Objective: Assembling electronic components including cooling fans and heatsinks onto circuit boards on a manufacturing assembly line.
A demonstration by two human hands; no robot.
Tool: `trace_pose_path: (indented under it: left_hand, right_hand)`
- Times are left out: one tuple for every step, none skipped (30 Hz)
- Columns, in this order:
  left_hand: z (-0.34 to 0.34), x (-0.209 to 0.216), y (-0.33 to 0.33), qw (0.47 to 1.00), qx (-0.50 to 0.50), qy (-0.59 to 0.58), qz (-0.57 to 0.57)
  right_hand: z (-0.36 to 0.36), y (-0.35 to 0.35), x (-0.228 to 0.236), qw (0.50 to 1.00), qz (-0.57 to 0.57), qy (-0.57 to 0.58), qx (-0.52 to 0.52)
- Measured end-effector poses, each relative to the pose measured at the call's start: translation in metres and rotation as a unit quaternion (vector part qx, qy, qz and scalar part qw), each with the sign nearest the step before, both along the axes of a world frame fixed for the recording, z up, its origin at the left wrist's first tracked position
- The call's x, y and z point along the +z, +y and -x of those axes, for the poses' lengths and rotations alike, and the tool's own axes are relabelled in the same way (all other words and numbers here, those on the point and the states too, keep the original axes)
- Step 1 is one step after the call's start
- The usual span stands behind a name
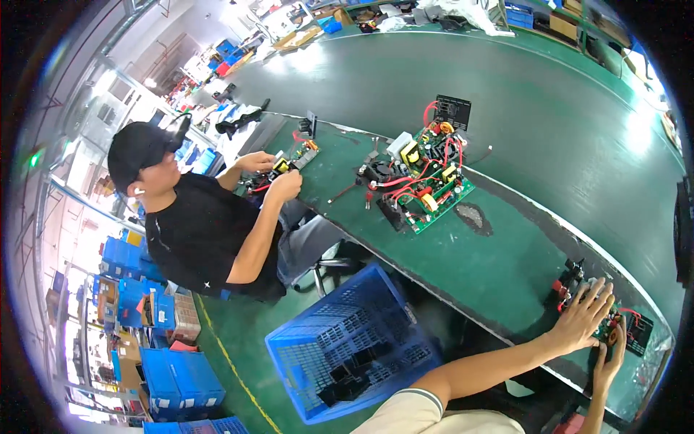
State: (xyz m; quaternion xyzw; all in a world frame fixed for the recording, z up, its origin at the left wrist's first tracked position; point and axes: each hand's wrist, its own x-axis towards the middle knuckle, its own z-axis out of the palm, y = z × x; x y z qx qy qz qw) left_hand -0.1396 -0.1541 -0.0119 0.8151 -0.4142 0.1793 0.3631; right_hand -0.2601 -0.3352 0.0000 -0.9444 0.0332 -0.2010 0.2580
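Our circuit board [623, 327] sits right at the near edge of the green worktop [506, 260], so a push could tip it off or snag its red wires. Our left hand [582, 316] lies spread flat on it; our right hand [607, 362] grips its near side, fingers curled

2 own hands: left hand [582, 318] and right hand [609, 362], both on 1 circuit board [627, 327]. 1 more green circuit board w/ red wires [423, 177], well up-left of left hand. 1 small board [293, 160] far left, held by co-worker's hands [278, 177], 2 of them. 1 blue crate [350, 343] left of own forearm, below table edge. 1 co-worker [195, 224].
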Motion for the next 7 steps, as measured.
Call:
trace_pose_path:
  left_hand:
    - [-0.0002,0.0001,0.0002,1.000,0.002,-0.004,-0.003]
    - [-0.0003,0.0000,0.0006,1.000,0.000,0.000,-0.002]
    - [-0.0005,-0.0002,0.0009,1.000,-0.003,0.005,0.000]
    - [-0.0003,0.0002,0.0013,1.000,-0.002,0.002,-0.003]
    - [-0.0009,0.0005,0.0014,1.000,-0.007,0.004,-0.003]
    - [-0.0016,0.0007,0.0014,1.000,-0.011,0.007,-0.003]
    - [-0.0016,0.0005,0.0022,1.000,-0.011,0.008,-0.010]
  right_hand:
    - [-0.0005,-0.0010,-0.0014,1.000,-0.003,-0.004,0.002]
    - [-0.0010,-0.0020,-0.0027,1.000,-0.004,-0.006,0.005]
    - [-0.0016,-0.0028,-0.0037,1.000,-0.005,-0.007,0.007]
    - [-0.0010,-0.0027,-0.0039,1.000,-0.008,-0.010,0.008]
    - [-0.0010,-0.0021,-0.0035,1.000,-0.012,-0.009,0.007]
    - [-0.0013,-0.0008,-0.0024,1.000,-0.016,-0.009,0.005]
    - [0.0012,-0.0021,-0.0021,1.000,-0.017,-0.009,0.006]
